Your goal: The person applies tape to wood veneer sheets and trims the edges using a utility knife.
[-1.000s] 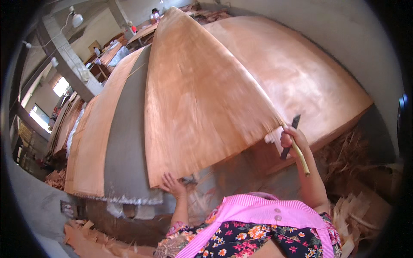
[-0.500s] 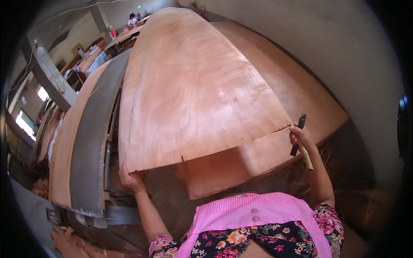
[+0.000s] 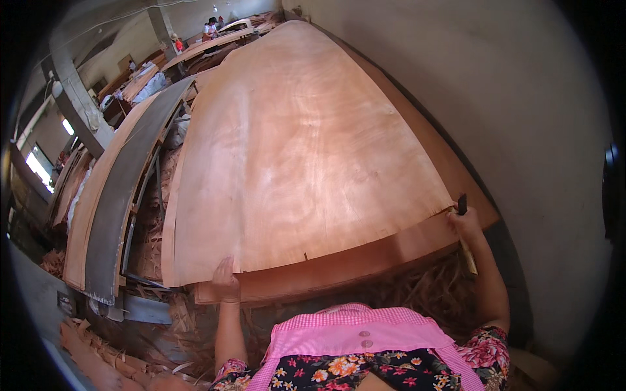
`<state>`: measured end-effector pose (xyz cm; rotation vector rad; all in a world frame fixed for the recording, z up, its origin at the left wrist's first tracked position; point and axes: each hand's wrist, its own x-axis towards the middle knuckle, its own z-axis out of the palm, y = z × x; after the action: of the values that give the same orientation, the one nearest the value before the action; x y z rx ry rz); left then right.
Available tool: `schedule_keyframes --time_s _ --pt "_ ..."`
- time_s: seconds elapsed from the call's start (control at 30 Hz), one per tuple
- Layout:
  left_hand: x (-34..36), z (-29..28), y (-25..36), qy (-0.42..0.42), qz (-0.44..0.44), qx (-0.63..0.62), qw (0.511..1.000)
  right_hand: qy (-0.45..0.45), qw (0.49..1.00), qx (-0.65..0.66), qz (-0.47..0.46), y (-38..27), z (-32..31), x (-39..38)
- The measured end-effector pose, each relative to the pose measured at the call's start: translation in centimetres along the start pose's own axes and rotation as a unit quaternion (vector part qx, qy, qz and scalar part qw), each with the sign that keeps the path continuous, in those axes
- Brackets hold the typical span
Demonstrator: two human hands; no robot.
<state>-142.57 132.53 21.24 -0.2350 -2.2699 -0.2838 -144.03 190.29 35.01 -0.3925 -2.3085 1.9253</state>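
Note:
A large thin sheet of pale reddish wood veneer (image 3: 306, 156) lies over a stack of similar sheets (image 3: 456, 189). My left hand (image 3: 225, 281) is closed on the sheet's near edge, left of centre. At the near right corner my right hand (image 3: 461, 220) grips the sheet along with a black flat blade (image 3: 462, 203) and a yellowish stick (image 3: 469, 259), which points down toward me. To the left, a narrow bench with a long dark grey strip (image 3: 114, 215) runs beside pale veneer (image 3: 83, 234).
A plain wall (image 3: 535, 130) runs along the right. Veneer scraps (image 3: 430, 290) pile beneath the stack and at lower left (image 3: 98, 352). A concrete pillar (image 3: 78, 111) stands at the left. Farther back, a co-worker (image 3: 210, 31) is among more sheets.
The raised sheet has moved rightward across the stack and lowered onto it, its near edge now lying over it. My left hand moved left, then rightward and down; my right hand moved right and slightly down.

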Motion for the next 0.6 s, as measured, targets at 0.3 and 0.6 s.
schedule_keyframes --time_s 0.3,0.6 --pt "-1.1 3.8 7.4 -0.049 0.004 -0.027 0.998 0.077 0.972 -0.207 -0.080 4.9 -8.6 1.8" --pt "-4.7 9.3 9.5 -0.196 -0.005 -0.044 0.980 0.091 0.842 -0.529 -0.051 17.9 -11.9 5.3"
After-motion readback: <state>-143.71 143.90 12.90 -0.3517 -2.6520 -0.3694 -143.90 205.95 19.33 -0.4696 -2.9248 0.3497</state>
